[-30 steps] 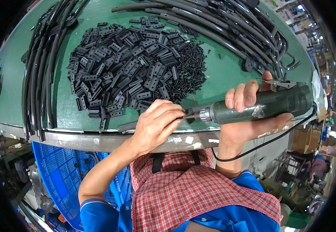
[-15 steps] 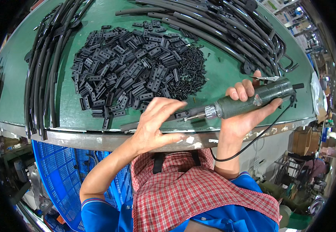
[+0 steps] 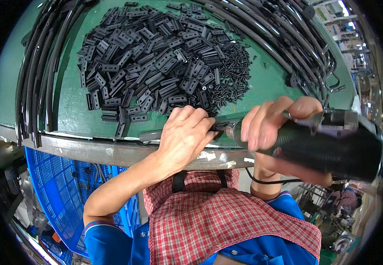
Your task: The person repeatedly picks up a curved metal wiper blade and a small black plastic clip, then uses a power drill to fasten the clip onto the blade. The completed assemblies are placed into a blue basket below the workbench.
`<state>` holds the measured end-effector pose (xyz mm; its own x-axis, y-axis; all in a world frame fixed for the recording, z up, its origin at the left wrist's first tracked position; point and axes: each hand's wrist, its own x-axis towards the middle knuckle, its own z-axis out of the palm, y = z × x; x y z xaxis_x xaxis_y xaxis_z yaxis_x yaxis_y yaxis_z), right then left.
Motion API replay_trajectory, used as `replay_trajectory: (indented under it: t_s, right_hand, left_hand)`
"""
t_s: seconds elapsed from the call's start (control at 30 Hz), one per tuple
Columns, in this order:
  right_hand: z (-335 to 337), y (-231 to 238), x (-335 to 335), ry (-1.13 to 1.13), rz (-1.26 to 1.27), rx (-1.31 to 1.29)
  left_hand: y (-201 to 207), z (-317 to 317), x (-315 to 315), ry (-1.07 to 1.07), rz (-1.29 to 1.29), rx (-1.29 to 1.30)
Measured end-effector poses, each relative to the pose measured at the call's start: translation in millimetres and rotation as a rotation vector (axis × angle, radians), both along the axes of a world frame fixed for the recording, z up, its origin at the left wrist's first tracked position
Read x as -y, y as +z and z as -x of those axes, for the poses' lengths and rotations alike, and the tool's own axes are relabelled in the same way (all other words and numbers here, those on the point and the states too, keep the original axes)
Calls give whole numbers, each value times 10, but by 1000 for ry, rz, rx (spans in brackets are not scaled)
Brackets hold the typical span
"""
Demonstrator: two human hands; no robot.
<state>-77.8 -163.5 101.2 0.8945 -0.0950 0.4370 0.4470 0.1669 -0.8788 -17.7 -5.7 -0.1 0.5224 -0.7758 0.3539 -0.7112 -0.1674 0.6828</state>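
My right hand is wrapped round a dark, thick electric screwdriver, whose rear end rises toward the camera and looks large. Its nose points left and meets the fingertips of my left hand. That hand is closed over a dark tube lying along the table's near edge, its left end sticking out past the wrist. Between the left fingertips and the screwdriver nose a small dark part shows, mostly covered, so whether it is a screw or a block cannot be made out. A black cord hangs below the right hand.
A heap of black two-hole blocks covers the table's middle, with loose black screws at its right. Bent dark tubes lie at the left, more tubes at the far right. A blue plastic basket stands below the edge.
My left hand has gone from spread fingers to closed on the tube. The screwdriver has tipped up at its rear, and its nose has come to the left fingertips. The view has shifted slightly.
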Motion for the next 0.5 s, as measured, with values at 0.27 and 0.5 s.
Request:
replay_trajectory:
  t_s: [0.27, 0.5]
  right_hand:
    - [-208, -209, 168, 230, -344, 93]
    - [841, -381, 635, -165, -781, 105]
  left_hand:
    - [28, 0, 23, 2, 31, 23]
    - [250, 12, 56, -77, -96, 28]
